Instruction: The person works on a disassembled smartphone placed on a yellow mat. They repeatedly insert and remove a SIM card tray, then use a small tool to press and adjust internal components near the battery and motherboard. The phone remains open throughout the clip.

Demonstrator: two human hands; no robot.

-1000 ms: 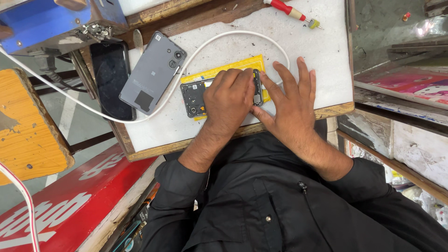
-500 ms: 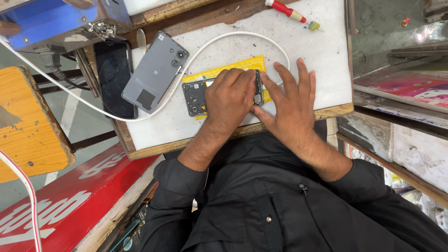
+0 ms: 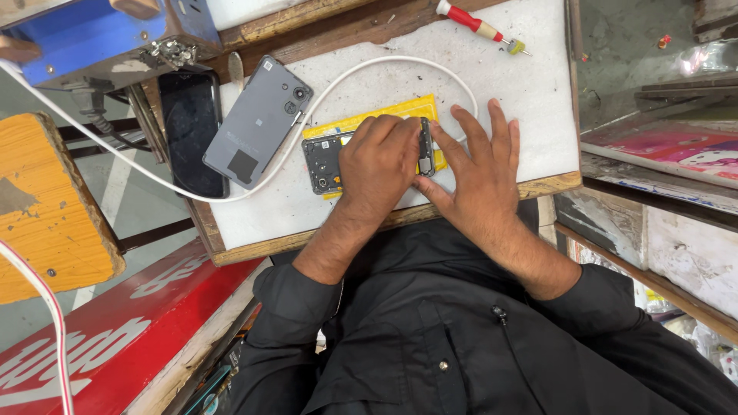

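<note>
Dark phone screen [image 3: 192, 131] lying face up at the table's left edge, small dark square label [image 3: 244, 165] on the grey phone back beside it, yellow flat packet [image 3: 377, 115] under the opened phone, red sign with white lettering [image 3: 115, 330] lower left

A black button-front shirt is worn, its long sleeves pushed up the forearms; both hands are left bare.

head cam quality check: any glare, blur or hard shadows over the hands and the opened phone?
Head view: even, soft daylight, sharp focus on the left hand, right hand and opened phone; only faint shadows on the white board; mild sheen on the grey phone; slight wide-angle bending near the frame edges.
</note>
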